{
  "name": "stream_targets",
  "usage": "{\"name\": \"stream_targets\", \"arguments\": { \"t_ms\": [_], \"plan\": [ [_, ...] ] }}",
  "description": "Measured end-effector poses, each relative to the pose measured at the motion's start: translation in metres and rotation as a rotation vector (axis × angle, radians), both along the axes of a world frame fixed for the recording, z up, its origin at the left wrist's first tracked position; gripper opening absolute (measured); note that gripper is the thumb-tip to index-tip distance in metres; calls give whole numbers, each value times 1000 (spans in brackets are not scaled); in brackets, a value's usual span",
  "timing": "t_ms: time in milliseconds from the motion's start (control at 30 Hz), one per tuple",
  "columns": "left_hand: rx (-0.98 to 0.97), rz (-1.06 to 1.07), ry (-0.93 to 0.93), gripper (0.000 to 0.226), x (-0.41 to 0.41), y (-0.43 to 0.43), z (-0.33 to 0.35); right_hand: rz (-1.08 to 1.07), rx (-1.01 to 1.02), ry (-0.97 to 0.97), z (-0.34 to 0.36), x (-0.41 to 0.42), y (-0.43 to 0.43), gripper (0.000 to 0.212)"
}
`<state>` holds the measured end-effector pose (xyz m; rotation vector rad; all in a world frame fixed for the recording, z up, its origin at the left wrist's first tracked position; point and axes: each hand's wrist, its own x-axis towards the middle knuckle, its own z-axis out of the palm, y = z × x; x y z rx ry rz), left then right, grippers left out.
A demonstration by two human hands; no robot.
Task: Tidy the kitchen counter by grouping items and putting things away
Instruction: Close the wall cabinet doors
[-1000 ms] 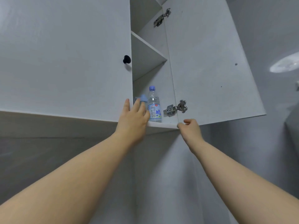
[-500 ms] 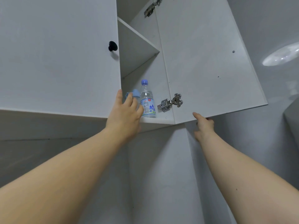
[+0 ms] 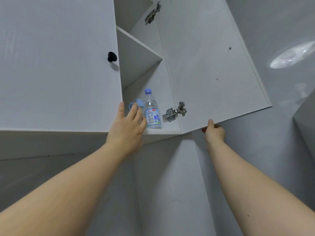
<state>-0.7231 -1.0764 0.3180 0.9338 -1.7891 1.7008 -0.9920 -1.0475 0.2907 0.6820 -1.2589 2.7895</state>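
Two bare forearms rise from the bottom edge toward one wall cabinet. The left hand is spread open at the front lip of the bottom shelf, fingers extended upward and gripping nothing; its fingertips overlap one blue object whose shape is partly hidden. The right hand grips the lower edge of the open door, thumb on the inner face and the remaining fingers curled beneath the edge. One water bottle with a blue cap stands upright on the bottom shelf, just right of the left fingers and touching or nearly touching them; contact cannot be confirmed. Two metal hinges are visible: a lower hinge between the bottle and the right hand, and an upper hinge above. One closed door carries one black knob, above the left fingertips. One inner shelf sits higher. Compared with half a second ago, the right hand has moved from below the door onto its edge; the left hand remains in place.
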Motion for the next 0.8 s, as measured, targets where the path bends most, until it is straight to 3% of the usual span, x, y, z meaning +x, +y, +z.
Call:
{"name": "stream_targets", "arguments": {
  "t_ms": [167, 333, 633, 733, 800],
  "plan": [
    [1, 44, -67, 58, 7, 2, -2, -67, 39, 71, -3, 13, 5, 25],
    [-17, 69, -88, 55, 20, 3, -6, -212, 168, 193, -6, 27, 20, 32],
    [14, 52, -28, 66, 47, 17, -7, -385, 308, 355, -12, 64, 40, 31],
    [10, 53, -2, 67, 57, 24, -8, -428, 333, 474, -11, 87, 43, 21],
    [12, 40, 14, 66, 67, 27, -9, -540, 453, 600, -12, 100, 40, 16]
  ]
}}
